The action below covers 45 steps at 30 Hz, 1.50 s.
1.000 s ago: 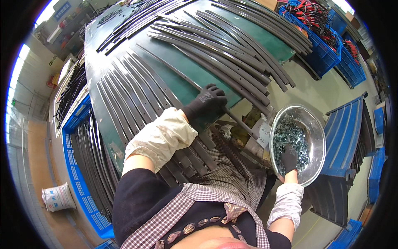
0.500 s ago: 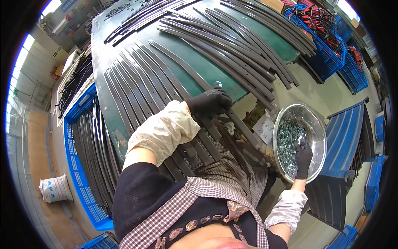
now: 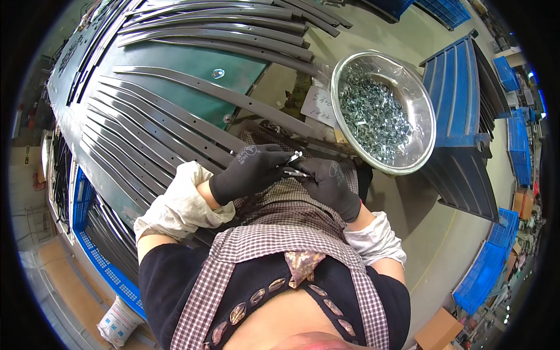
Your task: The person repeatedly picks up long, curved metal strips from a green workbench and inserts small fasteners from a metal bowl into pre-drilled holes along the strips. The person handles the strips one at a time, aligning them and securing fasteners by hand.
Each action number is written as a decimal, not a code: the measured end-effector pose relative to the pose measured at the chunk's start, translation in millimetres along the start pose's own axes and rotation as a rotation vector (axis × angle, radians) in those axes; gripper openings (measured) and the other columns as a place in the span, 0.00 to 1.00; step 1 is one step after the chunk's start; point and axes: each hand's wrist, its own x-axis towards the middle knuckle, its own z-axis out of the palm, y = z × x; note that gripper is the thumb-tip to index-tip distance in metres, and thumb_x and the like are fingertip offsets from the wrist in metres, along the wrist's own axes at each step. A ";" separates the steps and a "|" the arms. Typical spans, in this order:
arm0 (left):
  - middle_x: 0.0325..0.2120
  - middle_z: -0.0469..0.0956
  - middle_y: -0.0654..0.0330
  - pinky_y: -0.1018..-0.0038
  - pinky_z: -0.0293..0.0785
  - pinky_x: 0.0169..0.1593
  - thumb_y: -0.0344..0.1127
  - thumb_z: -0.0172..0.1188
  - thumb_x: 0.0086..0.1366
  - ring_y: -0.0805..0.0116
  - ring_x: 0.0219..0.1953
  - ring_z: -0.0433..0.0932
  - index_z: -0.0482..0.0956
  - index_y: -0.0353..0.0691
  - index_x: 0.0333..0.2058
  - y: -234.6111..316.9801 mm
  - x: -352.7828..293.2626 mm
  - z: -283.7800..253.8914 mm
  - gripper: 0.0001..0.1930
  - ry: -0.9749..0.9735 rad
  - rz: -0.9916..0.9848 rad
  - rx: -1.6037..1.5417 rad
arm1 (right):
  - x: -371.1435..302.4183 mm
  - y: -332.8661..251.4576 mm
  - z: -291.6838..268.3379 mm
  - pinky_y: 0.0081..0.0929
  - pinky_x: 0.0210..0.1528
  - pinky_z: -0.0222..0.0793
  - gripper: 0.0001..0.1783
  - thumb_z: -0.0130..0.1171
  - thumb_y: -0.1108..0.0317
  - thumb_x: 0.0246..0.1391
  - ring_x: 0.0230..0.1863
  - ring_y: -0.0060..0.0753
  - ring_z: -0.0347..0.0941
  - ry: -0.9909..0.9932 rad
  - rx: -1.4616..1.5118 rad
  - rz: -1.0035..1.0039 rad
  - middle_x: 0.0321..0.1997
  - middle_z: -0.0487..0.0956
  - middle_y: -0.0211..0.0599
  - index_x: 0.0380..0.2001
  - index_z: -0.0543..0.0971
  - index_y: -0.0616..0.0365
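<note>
In front of my apron, my left hand [image 3: 251,169], in a black glove, pinches a small shiny metal clip [image 3: 296,156]. My right hand [image 3: 329,184], gloved the same way, is close against it with its fingers closed on small metal pieces [image 3: 296,173]. The fingertips partly hide these pieces, so their exact shape is unclear. Just beyond my hands, a long dark strip [image 3: 192,86] with holes lies across the table corner. More such strips [image 3: 140,137] fan out side by side at the left. To the right, a clear round bowl [image 3: 430,137] holds many small metal clips [image 3: 373,111].
Other dark strips [image 3: 221,32] lie across the far part of the green table [image 3: 175,58]. A blue crate [image 3: 105,262] of strips stands at the left. Right of the bowl is a blue and black ribbed container [image 3: 452,87]. A handwritten paper [image 3: 318,105] lies beside the bowl.
My right hand has left the bowl and come over to my left hand. My left hand has drawn back from the strip toward my body. The view has turned to the right.
</note>
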 end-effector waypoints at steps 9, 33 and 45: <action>0.29 0.77 0.62 0.68 0.76 0.33 0.37 0.63 0.55 0.62 0.30 0.80 0.80 0.43 0.43 -11.9 4.9 -2.4 0.16 0.045 0.304 0.518 | -1.2 -1.2 -14.2 0.22 0.40 0.70 0.15 0.68 0.66 0.55 0.35 0.16 0.72 -0.069 0.576 0.466 0.35 0.82 0.30 0.40 0.80 0.68; 0.38 0.82 0.62 0.60 0.67 0.53 0.43 0.73 0.45 0.57 0.43 0.79 0.83 0.47 0.46 -106.9 42.2 -52.4 0.25 0.061 0.174 0.467 | 38.6 73.0 -14.5 0.40 0.36 0.73 0.17 0.56 0.58 0.65 0.33 0.54 0.79 0.247 -0.300 0.024 0.32 0.81 0.50 0.43 0.80 0.63; 0.40 0.82 0.61 0.58 0.65 0.56 0.37 0.69 0.51 0.56 0.45 0.79 0.83 0.49 0.45 -106.7 41.0 -49.8 0.19 0.076 0.120 0.445 | 13.0 63.1 -13.8 0.41 0.35 0.73 0.10 0.55 0.63 0.61 0.32 0.52 0.77 0.191 -0.385 0.013 0.33 0.80 0.45 0.32 0.77 0.59</action>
